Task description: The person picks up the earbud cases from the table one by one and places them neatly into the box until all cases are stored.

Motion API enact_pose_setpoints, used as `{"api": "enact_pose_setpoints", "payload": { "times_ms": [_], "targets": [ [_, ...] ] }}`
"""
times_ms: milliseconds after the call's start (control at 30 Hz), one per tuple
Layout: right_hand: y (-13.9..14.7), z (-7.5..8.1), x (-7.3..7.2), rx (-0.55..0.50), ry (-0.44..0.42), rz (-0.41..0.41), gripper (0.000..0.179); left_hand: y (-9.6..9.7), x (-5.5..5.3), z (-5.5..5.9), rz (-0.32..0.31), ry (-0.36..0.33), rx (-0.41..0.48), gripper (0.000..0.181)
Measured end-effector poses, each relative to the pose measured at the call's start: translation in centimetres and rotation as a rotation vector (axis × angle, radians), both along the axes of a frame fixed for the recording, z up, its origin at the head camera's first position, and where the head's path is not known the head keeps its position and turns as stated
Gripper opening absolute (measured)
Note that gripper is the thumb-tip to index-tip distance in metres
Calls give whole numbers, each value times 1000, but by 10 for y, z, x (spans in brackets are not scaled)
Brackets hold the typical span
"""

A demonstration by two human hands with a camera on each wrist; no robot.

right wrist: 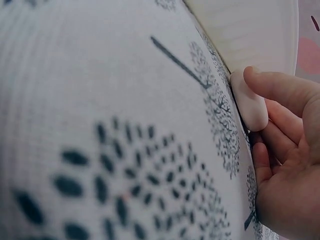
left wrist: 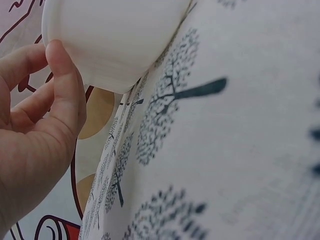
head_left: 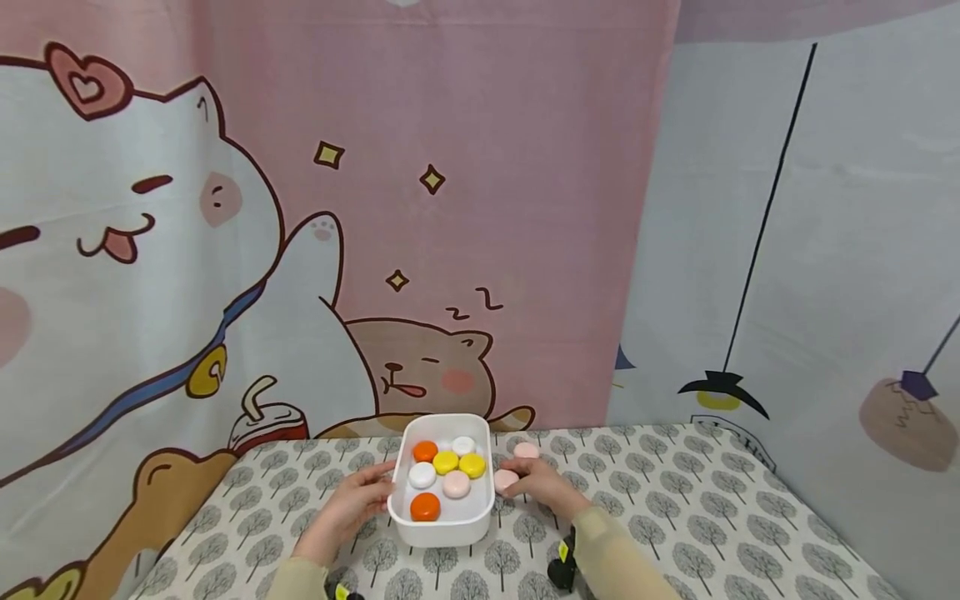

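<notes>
A white rectangular box [head_left: 442, 536] stands on the table with several round, smooth discs inside. Among them are an orange disc [head_left: 425, 507], a yellow disc [head_left: 472, 465], a white disc [head_left: 422, 476] and a pink disc [head_left: 456, 484]. At the box's left side my left hand [head_left: 358, 500] touches the wall just under the rim, its fingers loosely bent. My right hand [head_left: 546, 487] pinches a pale pink disc [right wrist: 250, 102] between thumb and fingers, low over the cloth beside the box's right wall. Another pale pink disc [head_left: 526, 450] lies just behind that hand.
A cloth with grey tree prints [head_left: 693, 533] covers the table. Behind it hangs a curtain [head_left: 525, 208] with cartoon animals. Black straps with yellow marks sit around both wrists, the right strap [head_left: 562, 567] near the table's front.
</notes>
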State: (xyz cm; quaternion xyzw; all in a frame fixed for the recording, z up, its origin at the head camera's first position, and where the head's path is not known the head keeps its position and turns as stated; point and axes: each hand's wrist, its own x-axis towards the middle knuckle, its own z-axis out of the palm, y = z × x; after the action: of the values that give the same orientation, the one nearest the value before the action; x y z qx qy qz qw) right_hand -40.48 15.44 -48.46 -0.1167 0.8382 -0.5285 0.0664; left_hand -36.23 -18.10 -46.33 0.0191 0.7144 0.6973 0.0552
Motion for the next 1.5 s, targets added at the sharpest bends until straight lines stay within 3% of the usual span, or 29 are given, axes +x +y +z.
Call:
{"api": "enact_pose_setpoints", "payload": {
  "times_ms": [533, 1100, 1300, 1500],
  "targets": [
    [-2, -1, -4, -17, -31, -25, 55, -1, -1, 0, -9, 21, 1, 51],
    [16, 13, -1, -9, 37, 57, 54, 1, 0, 1, -9, 37, -16, 51],
    [18, 18, -5, 28, 72, 50, 51, 1, -2, 0, -15, 38, -12, 52],
    [26, 21, -10, -32, 61, 113, 55, 1, -1, -1, -2, 26, -12, 52]
  ]
}}
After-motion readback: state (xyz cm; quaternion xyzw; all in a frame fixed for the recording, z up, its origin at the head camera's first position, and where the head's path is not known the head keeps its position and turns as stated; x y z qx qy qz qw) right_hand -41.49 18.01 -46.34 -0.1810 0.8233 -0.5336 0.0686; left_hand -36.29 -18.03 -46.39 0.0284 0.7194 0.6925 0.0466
